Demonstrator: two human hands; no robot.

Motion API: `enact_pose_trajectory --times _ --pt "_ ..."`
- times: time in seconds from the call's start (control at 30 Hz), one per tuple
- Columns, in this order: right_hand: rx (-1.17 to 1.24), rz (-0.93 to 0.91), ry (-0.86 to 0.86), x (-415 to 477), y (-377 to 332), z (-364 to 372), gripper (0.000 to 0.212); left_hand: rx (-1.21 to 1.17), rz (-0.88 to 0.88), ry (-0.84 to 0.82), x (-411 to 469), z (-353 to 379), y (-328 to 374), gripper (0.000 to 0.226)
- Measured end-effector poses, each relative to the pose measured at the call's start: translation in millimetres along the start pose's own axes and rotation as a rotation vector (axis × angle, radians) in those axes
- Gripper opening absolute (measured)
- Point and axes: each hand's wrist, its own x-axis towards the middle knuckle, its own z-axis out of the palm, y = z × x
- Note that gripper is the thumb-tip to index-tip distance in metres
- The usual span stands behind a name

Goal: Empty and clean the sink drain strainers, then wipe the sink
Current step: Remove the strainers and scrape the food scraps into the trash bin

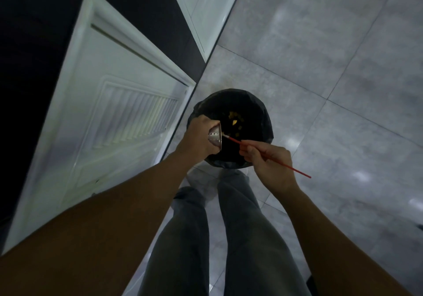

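My left hand (198,136) grips a metal perforated drain strainer (215,136), tipped on its side over a round bin lined with a black bag (258,112). My right hand (269,161) pinches a thin red stick (295,169) with a pale tip; that tip touches the strainer's open side. Yellow food scraps (235,119) lie inside the bin. The sink is out of view.
A white panelled door with a louvre vent (109,117) stands at the left, with dark wall beside it. Grey floor tiles (332,78) spread to the right. My legs in grey trousers (206,238) stand just behind the bin.
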Motion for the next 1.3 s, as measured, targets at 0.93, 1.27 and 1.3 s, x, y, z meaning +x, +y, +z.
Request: enact_pose_trajectory --times 0.93,1.27,1.3 --pt "-0.218 0.079 0.083 -37.3 -46.0 -23.2 0.024 -0.1 0.052 -0.027 -61.3 -29.1 18.0 0.1" --pt "-0.356 -0.212 0.063 -81.7 -223.5 -48.4 0.032 -0.26 0.272 0.357 -174.8 -159.0 93.2 0.092" --pt "-0.347 -0.286 0.102 -85.5 -245.2 -45.9 0.032 -0.275 0.28 0.431 -187.4 -175.3 99.2 0.091"
